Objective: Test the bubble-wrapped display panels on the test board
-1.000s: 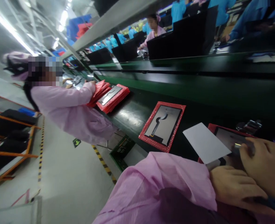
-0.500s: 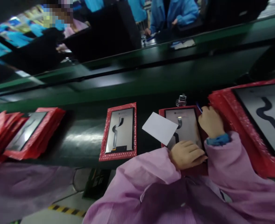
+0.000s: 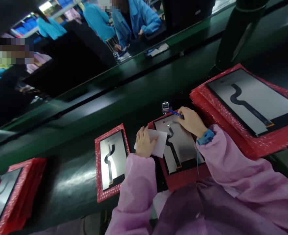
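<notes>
My left hand [image 3: 144, 143] lies over a white paper [image 3: 160, 143], its fingers stretched out and its thumb apart. The paper overlaps the left edge of a flat display panel [image 3: 183, 145] with a dark curved ribbon cable. That panel rests on a red bubble-wrap sleeve [image 3: 183, 179] in front of me. My right hand [image 3: 192, 121], with a blue band at the wrist, is closed around a blue pen [image 3: 175, 113] above the panel's upper right corner. Just beyond the pen's far end is a small silver tally counter [image 3: 165, 106].
To the left, another display panel [image 3: 113, 173] lies on a red sleeve. A stack of red sleeves [image 3: 251, 147] with a panel on top stands at right, another stack [image 3: 27, 192] at far left. Across the green bench [image 3: 124, 94], a person in blue [image 3: 144, 16] works.
My left hand has moved from the panel's lower edge to the white paper. The right hand has shifted inward over the panel with the pen. The camera view has turned and tilted.
</notes>
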{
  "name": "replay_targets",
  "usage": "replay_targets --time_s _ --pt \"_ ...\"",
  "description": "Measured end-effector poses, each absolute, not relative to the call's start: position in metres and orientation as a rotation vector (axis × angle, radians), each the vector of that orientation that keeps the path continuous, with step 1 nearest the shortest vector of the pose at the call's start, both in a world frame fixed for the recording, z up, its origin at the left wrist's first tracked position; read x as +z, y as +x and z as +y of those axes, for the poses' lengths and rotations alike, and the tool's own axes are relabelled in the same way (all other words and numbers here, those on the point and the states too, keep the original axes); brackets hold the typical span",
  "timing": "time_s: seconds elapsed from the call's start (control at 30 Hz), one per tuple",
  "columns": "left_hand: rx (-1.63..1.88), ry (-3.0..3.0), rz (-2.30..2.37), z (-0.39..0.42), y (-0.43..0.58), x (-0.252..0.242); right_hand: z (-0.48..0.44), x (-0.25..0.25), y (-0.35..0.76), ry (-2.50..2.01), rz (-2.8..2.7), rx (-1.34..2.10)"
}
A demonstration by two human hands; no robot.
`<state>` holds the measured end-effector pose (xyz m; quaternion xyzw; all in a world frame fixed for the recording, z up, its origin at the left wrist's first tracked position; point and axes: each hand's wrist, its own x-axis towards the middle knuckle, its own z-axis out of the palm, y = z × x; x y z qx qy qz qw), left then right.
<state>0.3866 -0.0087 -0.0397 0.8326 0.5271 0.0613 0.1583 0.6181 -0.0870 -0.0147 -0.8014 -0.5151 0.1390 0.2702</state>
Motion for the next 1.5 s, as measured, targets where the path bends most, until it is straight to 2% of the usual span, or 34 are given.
replay_targets --time_s 0.3,0.5,0.8,1.0,1.2,1.5 --pt "0.166 2.275 1.880 0.008 0.381 -0.045 -0.086 -0.017 0.608 -2.118 -1.509 0.364" --pt "0.200 2.220 1.885 0.006 0.386 -0.047 -0.084 -0.023 0.613 -2.481 -1.449 0.050" --pt "0.264 2.189 1.843 0.007 0.387 -0.048 -0.085 -0.025 0.617 -2.582 -1.387 0.032" --pt "0.299 2.144 1.824 0.008 0.386 -0.049 -0.086 -0.016 0.611 -2.335 -1.423 0.118" --pt "0.309 2.074 1.826 0.010 0.386 -0.044 -0.074 -0.003 0.579 -2.062 -1.862 0.400" --pt "0.261 2.161 1.799 0.007 0.390 -0.051 -0.062 -0.013 0.555 -1.962 -2.010 0.391"
